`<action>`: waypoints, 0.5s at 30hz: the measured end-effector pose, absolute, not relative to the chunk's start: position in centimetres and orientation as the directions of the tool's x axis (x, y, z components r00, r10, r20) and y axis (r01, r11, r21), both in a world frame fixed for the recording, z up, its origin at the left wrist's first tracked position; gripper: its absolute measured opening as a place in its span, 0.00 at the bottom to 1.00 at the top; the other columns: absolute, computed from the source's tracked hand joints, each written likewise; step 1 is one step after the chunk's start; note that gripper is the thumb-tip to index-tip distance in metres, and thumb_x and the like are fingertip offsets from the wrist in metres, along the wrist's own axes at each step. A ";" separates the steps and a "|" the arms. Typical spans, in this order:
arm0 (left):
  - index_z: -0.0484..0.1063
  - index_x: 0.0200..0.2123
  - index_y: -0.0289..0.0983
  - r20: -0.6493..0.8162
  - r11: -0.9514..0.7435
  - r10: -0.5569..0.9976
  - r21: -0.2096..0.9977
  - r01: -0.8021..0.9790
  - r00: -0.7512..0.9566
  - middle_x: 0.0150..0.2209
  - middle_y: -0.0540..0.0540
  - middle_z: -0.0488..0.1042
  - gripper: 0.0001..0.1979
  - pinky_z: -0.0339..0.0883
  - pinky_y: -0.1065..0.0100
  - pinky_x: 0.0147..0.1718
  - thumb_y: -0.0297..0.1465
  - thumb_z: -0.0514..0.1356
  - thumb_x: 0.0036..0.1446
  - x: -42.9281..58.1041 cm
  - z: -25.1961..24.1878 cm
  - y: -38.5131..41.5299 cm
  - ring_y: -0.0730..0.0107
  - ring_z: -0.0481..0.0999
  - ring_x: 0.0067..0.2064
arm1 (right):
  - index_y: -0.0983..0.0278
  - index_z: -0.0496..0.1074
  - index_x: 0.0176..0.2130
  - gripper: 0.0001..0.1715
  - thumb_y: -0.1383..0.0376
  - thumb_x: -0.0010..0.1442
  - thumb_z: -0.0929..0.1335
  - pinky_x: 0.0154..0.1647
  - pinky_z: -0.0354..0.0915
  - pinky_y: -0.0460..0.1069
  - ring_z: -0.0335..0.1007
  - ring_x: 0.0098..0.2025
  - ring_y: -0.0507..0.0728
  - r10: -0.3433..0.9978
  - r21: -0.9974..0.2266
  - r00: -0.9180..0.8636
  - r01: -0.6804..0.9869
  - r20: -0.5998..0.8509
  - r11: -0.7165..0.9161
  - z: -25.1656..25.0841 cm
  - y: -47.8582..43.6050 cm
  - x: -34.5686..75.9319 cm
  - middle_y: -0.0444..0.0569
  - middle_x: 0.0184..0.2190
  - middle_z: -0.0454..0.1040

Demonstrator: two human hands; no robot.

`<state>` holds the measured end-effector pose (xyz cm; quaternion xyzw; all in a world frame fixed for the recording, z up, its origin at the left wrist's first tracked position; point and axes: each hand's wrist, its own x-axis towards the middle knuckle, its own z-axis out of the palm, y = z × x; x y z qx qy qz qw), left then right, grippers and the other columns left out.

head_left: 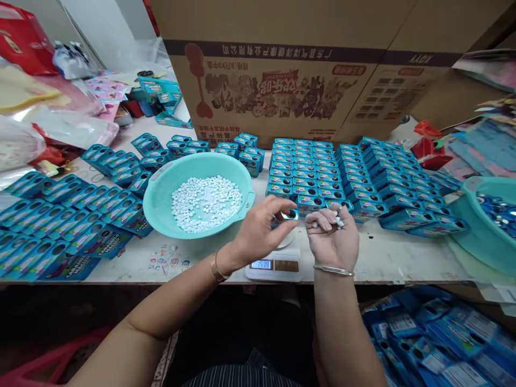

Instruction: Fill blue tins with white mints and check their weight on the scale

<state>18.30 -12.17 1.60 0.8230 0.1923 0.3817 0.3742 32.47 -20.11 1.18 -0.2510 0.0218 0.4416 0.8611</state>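
Note:
My left hand (262,228) is curved around a small blue box (290,214), thumb on the near side and index finger on the far side. Most of that box is hidden by the hand. Beneath it stands a white digital scale (272,273) with a lit display and a round plate. To the right, my right hand (332,234) is turned palm up, its fingers curled over several small white candies (339,221). On the left, a turquoise basin (155,217) contains many more of these white pieces.
Rows of blue boxes (304,174) fill the table's back and right; more boxes (60,226) stand at left. A large carton (274,70) rises behind. Another turquoise basin (479,236) with blue wrapped pieces sits at right, above a bin of blue boxes (439,333).

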 end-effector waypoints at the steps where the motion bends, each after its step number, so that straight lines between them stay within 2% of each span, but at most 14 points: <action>1: 0.75 0.42 0.36 0.498 -0.681 0.566 0.732 0.032 0.657 0.38 0.45 0.77 0.07 0.73 0.69 0.38 0.31 0.62 0.61 18.5 1.8 -12.5 0.70 0.77 0.38 | 0.62 0.64 0.29 0.12 0.63 0.66 0.64 0.30 0.70 0.44 0.52 0.16 0.44 0.758 -0.395 0.595 -0.785 -0.268 0.477 1.5 -19.7 31.9 0.32 0.17 0.55; 4: 0.76 0.41 0.38 0.531 -0.775 0.475 0.629 0.049 0.701 0.38 0.46 0.78 0.08 0.72 0.67 0.43 0.32 0.58 0.65 19.2 2.2 -13.2 0.69 0.77 0.40 | 0.62 0.64 0.29 0.13 0.64 0.67 0.62 0.38 0.73 0.46 0.55 0.17 0.45 0.771 -0.353 0.565 -0.813 -0.293 0.462 2.3 -18.9 30.5 0.32 0.17 0.56; 7: 0.76 0.45 0.40 0.506 -0.808 0.452 0.581 0.097 0.735 0.40 0.47 0.79 0.10 0.72 0.66 0.45 0.33 0.56 0.67 19.8 2.3 -13.2 0.69 0.78 0.42 | 0.62 0.65 0.30 0.13 0.64 0.68 0.62 0.37 0.73 0.46 0.57 0.19 0.45 0.760 -0.352 0.584 -0.802 -0.287 0.483 2.7 -18.6 29.9 0.34 0.18 0.57; 10: 0.77 0.44 0.38 0.413 -0.803 0.489 0.557 0.212 0.769 0.38 0.46 0.78 0.09 0.73 0.64 0.44 0.33 0.57 0.65 20.2 2.5 -13.1 0.66 0.78 0.41 | 0.62 0.65 0.30 0.15 0.64 0.69 0.59 0.34 0.73 0.46 0.58 0.19 0.46 0.715 -0.371 0.631 -0.768 -0.300 0.522 2.5 -18.6 29.9 0.34 0.18 0.58; 13: 0.78 0.41 0.37 0.300 -0.764 0.538 0.569 0.304 0.788 0.38 0.45 0.79 0.08 0.73 0.63 0.42 0.32 0.59 0.63 20.6 3.0 -13.0 0.63 0.78 0.40 | 0.62 0.65 0.30 0.14 0.64 0.68 0.61 0.33 0.71 0.44 0.59 0.20 0.46 0.679 -0.421 0.678 -0.723 -0.280 0.548 2.1 -18.7 30.0 0.34 0.18 0.58; 15: 0.79 0.39 0.38 0.251 -0.717 0.555 0.628 0.302 0.793 0.37 0.46 0.80 0.07 0.72 0.64 0.41 0.32 0.61 0.62 20.9 3.3 -12.8 0.64 0.79 0.39 | 0.61 0.65 0.30 0.12 0.63 0.66 0.65 0.31 0.69 0.43 0.61 0.21 0.46 0.666 -0.464 0.705 -0.688 -0.244 0.558 1.8 -18.7 30.2 0.34 0.18 0.58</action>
